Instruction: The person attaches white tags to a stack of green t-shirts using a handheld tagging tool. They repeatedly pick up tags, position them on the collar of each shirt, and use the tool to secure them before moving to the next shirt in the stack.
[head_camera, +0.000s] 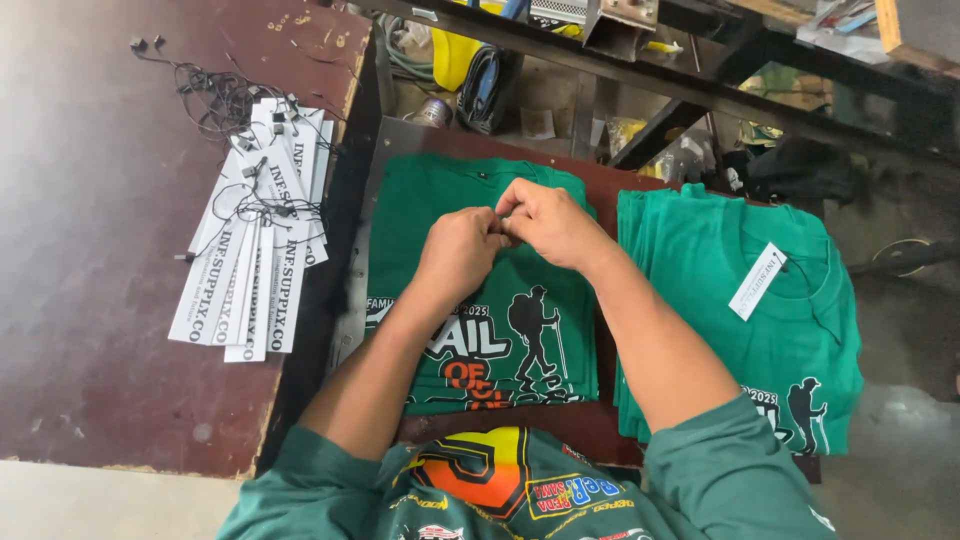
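Observation:
A folded green T-shirt (430, 205) with a hiker print lies on a brown board in front of me. My left hand (458, 250) and my right hand (545, 222) meet over its upper middle, fingertips pinched together on something small that I cannot make out. To the right sits a stack of the same green T-shirts (800, 330); a white paper tag (757, 281) hangs at the top shirt's collar.
A fan of long white paper tags (255, 250) with black strings lies on the dark maroon table (90, 250) to the left. Behind the board, a black metal frame (640, 80) crosses over clutter with a yellow object and cables.

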